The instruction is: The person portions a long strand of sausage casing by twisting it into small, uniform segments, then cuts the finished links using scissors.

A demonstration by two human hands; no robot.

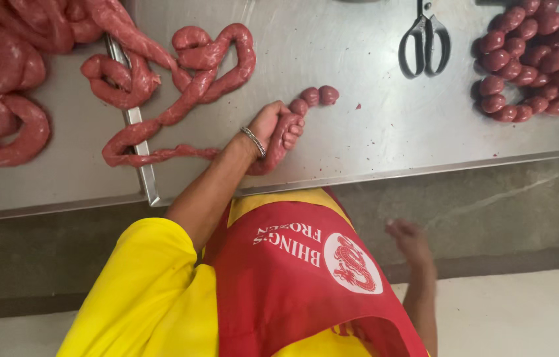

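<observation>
Sausage (278, 142) sits gripped in the left hand (273, 129) on the steel table (359, 125). Right hand (411, 241) hangs loosely open below the table edge, holding nothing.

A: Where does the only view look from?

B: The head camera looks steeply down over the wearer's chest, onto the near edge of the steel table (359, 53) and the floor (524, 311) beneath.

A: How near?

B: Close: the apron (293, 277) fills the bottom, and the table runs off the top and both sides. No second view overlaps.
</observation>
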